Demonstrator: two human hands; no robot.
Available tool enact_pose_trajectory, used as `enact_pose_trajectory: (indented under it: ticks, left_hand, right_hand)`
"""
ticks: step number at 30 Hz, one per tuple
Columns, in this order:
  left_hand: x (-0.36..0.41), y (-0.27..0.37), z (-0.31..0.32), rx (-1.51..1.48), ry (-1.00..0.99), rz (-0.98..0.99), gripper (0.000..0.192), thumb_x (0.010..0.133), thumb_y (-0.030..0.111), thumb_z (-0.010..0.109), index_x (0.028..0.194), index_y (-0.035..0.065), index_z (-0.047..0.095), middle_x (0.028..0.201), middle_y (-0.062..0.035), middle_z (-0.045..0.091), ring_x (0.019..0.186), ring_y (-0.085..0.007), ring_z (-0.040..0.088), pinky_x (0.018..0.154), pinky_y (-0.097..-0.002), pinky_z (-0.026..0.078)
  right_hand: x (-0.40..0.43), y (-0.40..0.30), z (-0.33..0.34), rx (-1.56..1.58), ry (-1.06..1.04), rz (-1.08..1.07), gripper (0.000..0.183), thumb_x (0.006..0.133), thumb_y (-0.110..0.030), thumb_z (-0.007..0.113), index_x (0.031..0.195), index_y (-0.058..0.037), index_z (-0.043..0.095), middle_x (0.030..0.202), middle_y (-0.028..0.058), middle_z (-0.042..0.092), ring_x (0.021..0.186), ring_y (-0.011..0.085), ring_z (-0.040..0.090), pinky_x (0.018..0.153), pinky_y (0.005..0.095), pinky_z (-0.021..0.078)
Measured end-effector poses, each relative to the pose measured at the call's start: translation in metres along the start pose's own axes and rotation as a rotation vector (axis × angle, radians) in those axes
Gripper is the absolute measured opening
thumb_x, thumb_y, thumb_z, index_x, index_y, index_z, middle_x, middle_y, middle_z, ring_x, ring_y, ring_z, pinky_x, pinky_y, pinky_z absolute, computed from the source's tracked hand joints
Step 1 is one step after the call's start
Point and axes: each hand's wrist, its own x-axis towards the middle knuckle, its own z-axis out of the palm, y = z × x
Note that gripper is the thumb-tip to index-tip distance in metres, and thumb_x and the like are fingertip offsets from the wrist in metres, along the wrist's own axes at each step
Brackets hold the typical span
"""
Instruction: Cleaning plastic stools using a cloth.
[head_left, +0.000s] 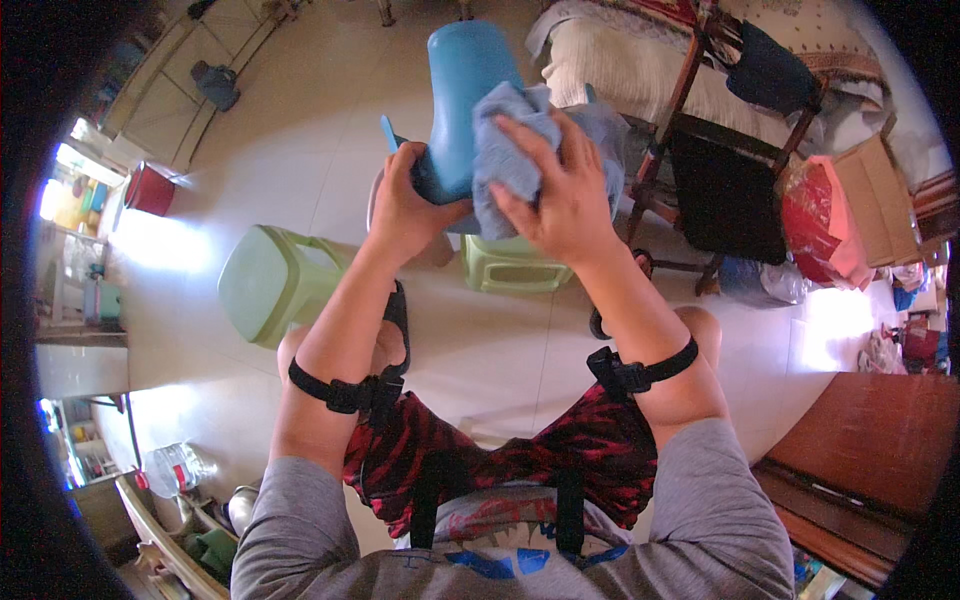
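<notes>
A smooth blue plastic piece (466, 97), tall and rounded, is held up in front of me; its exact kind I cannot tell. My left hand (409, 199) grips its darker lower end, thumb towards the middle. My right hand (566, 191) has its fingers spread over a folded light-blue cloth (510, 161), which lies against the piece's right side. A thin blue strip (388, 133) sticks up beyond my left hand. Behind my right hand shows bluish translucent plastic (600, 142), partly hidden. Below the hands stands a light-green plastic stool (517, 266), its top mostly covered from view.
Another light-green stool (262, 281) is at left. A red bucket (150, 189) stands farther left. At right are a dark wooden chair (679, 97), a red bag (814, 217) and cardboard (877, 202). Brown wooden furniture (862, 450) and a clear plastic bottle (176, 469) flank me.
</notes>
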Motion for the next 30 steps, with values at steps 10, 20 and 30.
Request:
enact_pose_trajectory:
  ticks: [10,20,30]
  left_hand:
    - [0.000,0.012,-0.011,0.021,-0.008,-0.017,0.079,0.057,0.035,0.097,0.116,0.0003,0.059,0.109,-0.0158,0.066,0.102,-0.0289,0.063,0.093,-0.0384,0.050]
    - [-0.006,-0.002,0.001,-0.269,-0.053,-0.035,0.069,0.066,0.023,0.093,0.120,-0.0005,0.056,0.104,-0.0118,0.065,0.098,-0.0204,0.063,0.087,-0.0328,0.051]
    - [-0.007,0.036,-0.010,-0.228,-0.365,0.066,0.050,0.082,0.027,0.084,0.114,-0.0012,0.058,0.095,-0.0129,0.065,0.093,-0.0226,0.063,0.102,-0.0387,0.044]
  right_hand:
    - [-0.019,0.086,0.013,0.126,0.099,0.386,0.051,0.098,-0.042,0.057,0.131,-0.0038,0.058,0.123,0.0294,0.057,0.116,0.0480,0.055,0.100,0.0517,0.0442]
    - [0.006,-0.018,0.006,-0.104,0.157,0.068,0.062,0.088,-0.044,0.065,0.141,-0.0123,0.055,0.145,0.0251,0.044,0.133,0.0471,0.043,0.107,0.0587,0.0324]
    - [0.002,0.009,-0.001,-0.012,0.151,0.115,0.058,0.089,-0.039,0.068,0.138,-0.0102,0.055,0.138,0.0267,0.050,0.125,0.0461,0.049,0.105,0.0544,0.0360]
